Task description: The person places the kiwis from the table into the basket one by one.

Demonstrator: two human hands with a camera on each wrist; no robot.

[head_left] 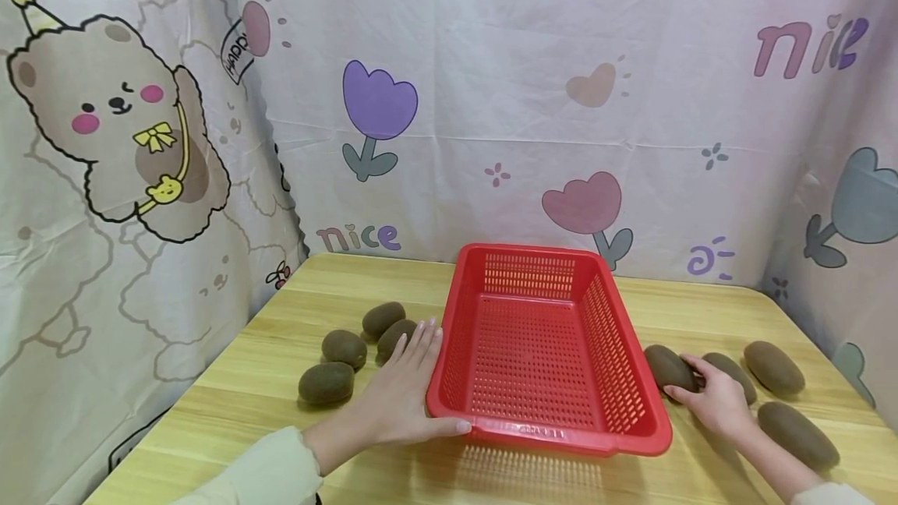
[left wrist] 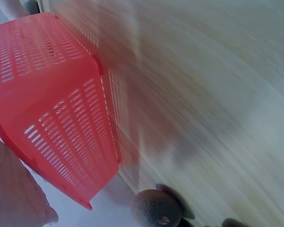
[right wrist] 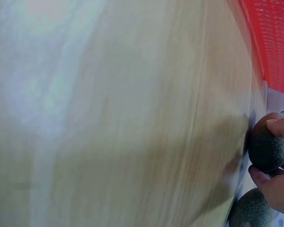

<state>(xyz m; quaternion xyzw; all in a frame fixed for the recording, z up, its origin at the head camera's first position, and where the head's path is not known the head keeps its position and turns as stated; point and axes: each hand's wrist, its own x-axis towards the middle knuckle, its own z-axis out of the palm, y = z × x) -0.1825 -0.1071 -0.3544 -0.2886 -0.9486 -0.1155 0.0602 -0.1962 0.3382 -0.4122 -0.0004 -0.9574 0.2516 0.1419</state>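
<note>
A red perforated plastic basket (head_left: pixel 529 365) stands on the table with nothing in it. My left hand (head_left: pixel 403 392) rests along its left rim, fingers straight and thumb reaching over the front rim. To the right of the basket, my right hand (head_left: pixel 719 404) grips a brown kiwi (head_left: pixel 666 369) between thumb and fingers. In the right wrist view, that kiwi (right wrist: pixel 267 149) sits low at the table surface. Another kiwi (head_left: pixel 731 376) lies just behind the right hand, partly hidden by it.
Two more kiwis, one farther back (head_left: pixel 774 369) and one nearer (head_left: pixel 798 435), lie at the right. Several kiwis (head_left: pixel 326 383) are grouped left of the basket. A printed cloth (head_left: pixel 491 100) hangs behind the wooden table (head_left: pixel 231 411) and along both sides.
</note>
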